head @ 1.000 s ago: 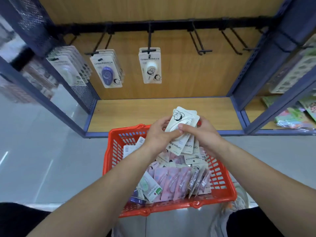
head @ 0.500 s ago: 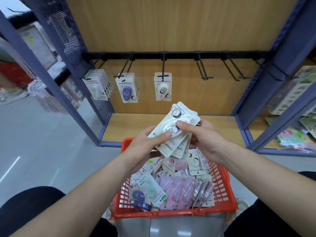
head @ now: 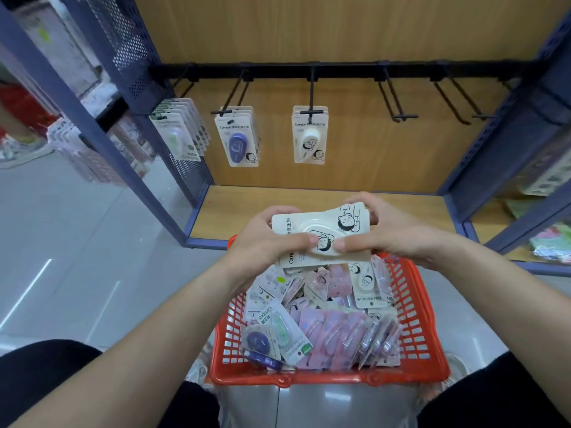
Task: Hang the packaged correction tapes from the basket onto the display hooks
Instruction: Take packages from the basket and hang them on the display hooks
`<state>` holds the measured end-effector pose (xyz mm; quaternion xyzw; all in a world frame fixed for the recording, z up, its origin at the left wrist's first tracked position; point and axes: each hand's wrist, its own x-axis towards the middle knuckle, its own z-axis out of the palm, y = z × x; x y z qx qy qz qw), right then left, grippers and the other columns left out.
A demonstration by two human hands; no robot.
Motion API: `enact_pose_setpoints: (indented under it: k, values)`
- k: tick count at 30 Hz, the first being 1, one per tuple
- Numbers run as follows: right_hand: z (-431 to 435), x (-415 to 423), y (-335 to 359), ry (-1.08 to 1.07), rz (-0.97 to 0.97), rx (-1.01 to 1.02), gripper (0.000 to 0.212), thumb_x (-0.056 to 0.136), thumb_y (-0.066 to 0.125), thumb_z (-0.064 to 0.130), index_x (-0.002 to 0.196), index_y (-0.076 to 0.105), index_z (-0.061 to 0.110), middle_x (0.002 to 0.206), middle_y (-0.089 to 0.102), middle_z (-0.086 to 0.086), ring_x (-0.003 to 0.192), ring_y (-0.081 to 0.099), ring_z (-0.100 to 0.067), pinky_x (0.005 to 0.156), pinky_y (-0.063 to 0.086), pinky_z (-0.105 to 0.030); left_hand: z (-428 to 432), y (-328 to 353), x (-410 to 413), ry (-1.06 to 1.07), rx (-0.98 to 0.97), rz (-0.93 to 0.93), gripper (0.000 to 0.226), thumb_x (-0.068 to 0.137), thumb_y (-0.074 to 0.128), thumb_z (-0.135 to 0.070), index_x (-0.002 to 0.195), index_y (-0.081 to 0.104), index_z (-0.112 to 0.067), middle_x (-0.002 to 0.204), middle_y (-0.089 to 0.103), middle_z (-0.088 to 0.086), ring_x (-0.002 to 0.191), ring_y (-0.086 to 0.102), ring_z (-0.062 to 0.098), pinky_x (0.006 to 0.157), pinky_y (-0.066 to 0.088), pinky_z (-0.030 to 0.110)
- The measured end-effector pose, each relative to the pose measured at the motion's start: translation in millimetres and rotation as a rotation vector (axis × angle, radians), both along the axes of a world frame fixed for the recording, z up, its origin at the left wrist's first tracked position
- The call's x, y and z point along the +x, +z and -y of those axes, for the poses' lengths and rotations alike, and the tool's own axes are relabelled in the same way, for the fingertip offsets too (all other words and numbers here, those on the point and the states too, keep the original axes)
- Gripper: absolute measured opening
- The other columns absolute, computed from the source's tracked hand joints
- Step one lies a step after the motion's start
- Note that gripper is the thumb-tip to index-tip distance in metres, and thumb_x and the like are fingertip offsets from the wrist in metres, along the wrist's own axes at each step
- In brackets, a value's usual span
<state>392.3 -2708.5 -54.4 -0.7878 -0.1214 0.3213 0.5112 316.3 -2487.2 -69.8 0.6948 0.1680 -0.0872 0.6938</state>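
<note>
A stack of white packaged correction tapes [head: 321,225] lies sideways above the red basket [head: 414,307]. My left hand [head: 262,239] grips its left end and my right hand [head: 392,230] grips its right end, thumbs on the top pack. The basket holds several more packs, pink, white, green and purple. On the black rail, one hook carries white packs [head: 310,135], one purple packs [head: 237,140], one green packs [head: 179,134]. Two hooks to the right, the nearer [head: 398,114] and the farther [head: 472,114], are bare.
The wooden shelf floor [head: 247,208] lies just beyond the basket. Blue metal uprights [head: 102,131] frame the bay on both sides. Neighbouring shelves with goods stand at left and right. My knees flank the basket at the bottom.
The stack has turned from tilted upright to lying sideways between both hands. My view has drawn closer to the shelf and the hooks sit lower in it.
</note>
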Motion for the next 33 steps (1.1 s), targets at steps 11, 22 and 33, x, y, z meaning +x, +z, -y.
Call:
enact_pose_setpoints:
  k: [11, 22, 33]
  values:
    - [-17, -2, -16, 0.181, 0.186, -0.179, 0.058, 0.067, 0.083, 0.052, 0.118, 0.058, 0.038, 0.103, 0.073, 0.014, 0.093, 0.070, -0.004, 0.083, 0.056, -0.033, 10, -8, 17, 0.122, 0.098, 0.168, 0.077, 0.057, 0.095, -0.019, 0.125, 0.062, -0.031, 0.118, 0.069, 0.008, 0.097, 0.074, 0.019, 0.083, 0.062, 0.038]
    - [-37, -23, -21, -0.234, 0.226, 0.157, 0.047, 0.088, 0.071, 0.050, 0.124, 0.050, 0.029, 0.114, 0.069, 0.012, 0.105, 0.068, -0.007, 0.094, 0.055, -0.039, 14, -1, 27, 0.261, -0.031, 0.218, 0.086, 0.064, 0.091, -0.038, 0.138, 0.052, -0.015, 0.121, 0.074, -0.001, 0.113, 0.071, 0.019, 0.101, 0.054, 0.052]
    - [-61, -9, -4, -0.451, 0.024, 0.470, 0.036, 0.088, 0.068, 0.039, 0.118, 0.064, 0.019, 0.111, 0.076, -0.003, 0.107, 0.072, -0.026, 0.098, 0.055, -0.057, -4, 25, 36, 0.059, -0.126, 0.176, 0.073, 0.073, 0.083, -0.014, 0.140, 0.055, -0.023, 0.119, 0.075, 0.012, 0.107, 0.073, 0.036, 0.096, 0.054, 0.064]
